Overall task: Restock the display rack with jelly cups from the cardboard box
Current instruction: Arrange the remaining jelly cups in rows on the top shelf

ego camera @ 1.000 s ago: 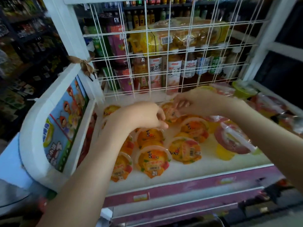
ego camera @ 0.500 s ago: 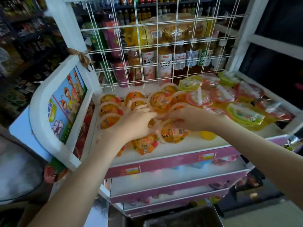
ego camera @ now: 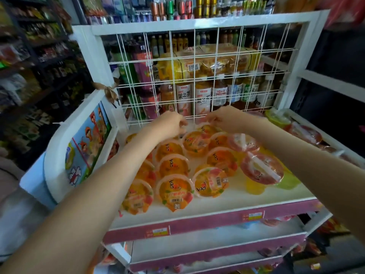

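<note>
Hands moved to the back of the shelf.
Left hand (ego camera: 171, 123) and right hand (ego camera: 227, 117) have left the mid-shelf jelly cups (ego camera: 174, 191) they covered 0.5 s ago. They're now over the back row, just in front of the wire grid (ego camera: 218, 84), fingers curled, with a small gap between them. Can't tell if either grip holds a cup. Middle cups are now uncovered. The view has pulled back.

White rack shelf (ego camera: 217, 207) under jelly cups (ego camera: 174, 191)
</note>
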`<act>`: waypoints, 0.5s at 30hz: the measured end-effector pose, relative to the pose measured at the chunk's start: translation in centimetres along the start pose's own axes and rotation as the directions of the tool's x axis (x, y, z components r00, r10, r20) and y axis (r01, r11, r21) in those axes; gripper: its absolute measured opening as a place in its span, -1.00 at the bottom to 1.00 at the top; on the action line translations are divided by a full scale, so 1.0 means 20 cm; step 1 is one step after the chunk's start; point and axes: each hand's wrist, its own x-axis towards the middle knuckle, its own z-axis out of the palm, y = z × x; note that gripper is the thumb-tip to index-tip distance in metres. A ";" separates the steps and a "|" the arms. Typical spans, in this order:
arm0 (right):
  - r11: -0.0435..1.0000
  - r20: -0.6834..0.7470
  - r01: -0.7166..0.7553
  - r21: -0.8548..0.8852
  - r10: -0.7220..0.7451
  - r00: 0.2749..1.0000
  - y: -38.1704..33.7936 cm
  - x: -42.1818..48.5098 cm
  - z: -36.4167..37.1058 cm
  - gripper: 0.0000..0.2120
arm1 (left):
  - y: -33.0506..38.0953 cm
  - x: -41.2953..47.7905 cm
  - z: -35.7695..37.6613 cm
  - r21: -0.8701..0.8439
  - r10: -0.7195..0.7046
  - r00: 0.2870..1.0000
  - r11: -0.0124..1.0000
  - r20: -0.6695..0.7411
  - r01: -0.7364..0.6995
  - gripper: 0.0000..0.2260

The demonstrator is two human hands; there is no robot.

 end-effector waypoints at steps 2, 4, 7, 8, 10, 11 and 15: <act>1.000 0.024 -0.024 -0.004 0.024 0.999 0.04 0.08 0.01 -0.64 | 0.00 0.10 0.01 0.045 -0.009 0.999 0.999 0.039 0.007 -0.68; 0.997 0.056 -0.071 0.005 0.070 0.996 0.07 0.17 0.06 -0.60 | 0.00 0.20 0.04 0.107 -0.024 0.995 0.994 0.094 0.014 -0.65; 0.993 0.089 -0.119 -0.006 0.119 0.989 0.12 0.27 0.12 -0.58 | 0.01 0.33 0.09 0.215 -0.030 0.977 0.976 0.211 -0.016 -0.55; 0.992 0.090 -0.127 -0.022 0.129 0.988 0.13 0.30 0.13 -0.60 | 0.01 0.37 0.10 0.235 -0.022 0.968 0.971 0.249 -0.038 -0.54; 0.987 0.073 -0.133 -0.089 0.140 0.987 0.15 0.35 0.14 -0.64 | 0.01 0.42 0.11 0.239 0.000 0.955 0.968 0.295 -0.074 -0.59; 0.984 0.057 -0.136 -0.118 0.144 0.988 0.15 0.36 0.15 -0.67 | 0.01 0.43 0.12 0.221 0.019 0.953 0.971 0.302 -0.089 -0.64; 0.977 0.045 -0.116 -0.181 0.126 0.991 0.18 0.41 0.16 -0.80 | 0.00 0.45 0.12 0.046 0.123 0.952 0.989 0.281 -0.142 -0.90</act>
